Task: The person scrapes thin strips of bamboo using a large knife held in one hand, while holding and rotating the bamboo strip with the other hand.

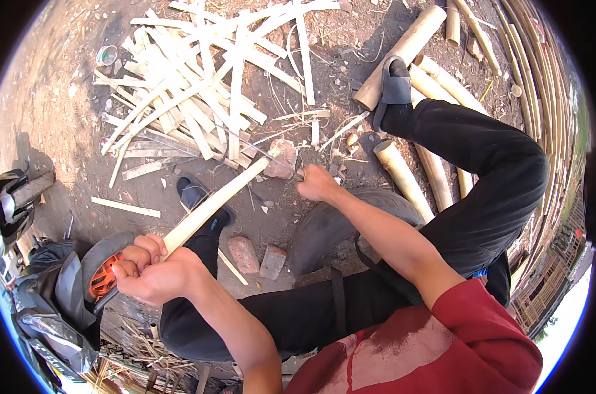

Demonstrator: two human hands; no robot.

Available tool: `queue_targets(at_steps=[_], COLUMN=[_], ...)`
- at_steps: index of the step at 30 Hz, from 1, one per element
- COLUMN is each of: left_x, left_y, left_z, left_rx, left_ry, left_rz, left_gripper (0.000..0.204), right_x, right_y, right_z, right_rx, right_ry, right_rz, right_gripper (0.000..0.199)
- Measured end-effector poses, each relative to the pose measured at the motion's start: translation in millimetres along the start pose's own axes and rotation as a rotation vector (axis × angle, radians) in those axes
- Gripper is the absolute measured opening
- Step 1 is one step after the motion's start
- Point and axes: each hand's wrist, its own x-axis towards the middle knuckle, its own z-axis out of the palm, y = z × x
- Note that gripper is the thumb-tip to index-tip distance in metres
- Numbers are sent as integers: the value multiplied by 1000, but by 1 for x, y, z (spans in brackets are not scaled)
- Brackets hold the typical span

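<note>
My left hand [155, 270] is closed around the near end of a pale split bamboo strip [209, 207], which slants up and away to the right. The far end of the strip lies by a reddish brick [283, 159] on the ground. My right hand [319, 183] is closed beside that brick, on a knife whose thin dark blade [249, 142] shows almost edge-on and crosses the strip's far end. The knife's handle is mostly hidden in my fist.
A heap of split bamboo strips [180, 98] spreads ahead. Thick bamboo poles [403, 174] lie to the right, under and beside my sandalled foot [395, 92]. A worn tyre [350, 226] and two brick pieces [243, 255] are near my legs. A parked motorbike [55, 289] stands left.
</note>
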Motion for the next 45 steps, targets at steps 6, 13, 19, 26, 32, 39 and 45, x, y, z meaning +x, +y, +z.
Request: queue_targets(at_steps=[6,13,19,26,32,39,45], left_x=[-6,-8,10,10,66,42,57], left_y=[1,3,-5,14,191,158,160], left_z=[1,-7,-7,-42,-124,-162,-210], left_rx=[4,23,25,-38,-229,-549,-815], left_ry=[-11,29,195,161,-208,-479,-542], left_rz=[-12,28,37,-14,200,6,-72], left_gripper=[42,40,38,39,41,42,42], right_x=[-4,-30,-8,-18,-18,-36,-126], right_y=[23,-2,35,70,75,26,-55], right_z=[19,14,-17,-37,-31,-72,-115], right_rx=[13,-115,-288,-403,-319,-102,907], right_ry=[32,37,-1,40,96,126,39], right_rz=[61,-163,56,120,102,-12,-187], right_gripper=[31,31,37,37,38,37,17])
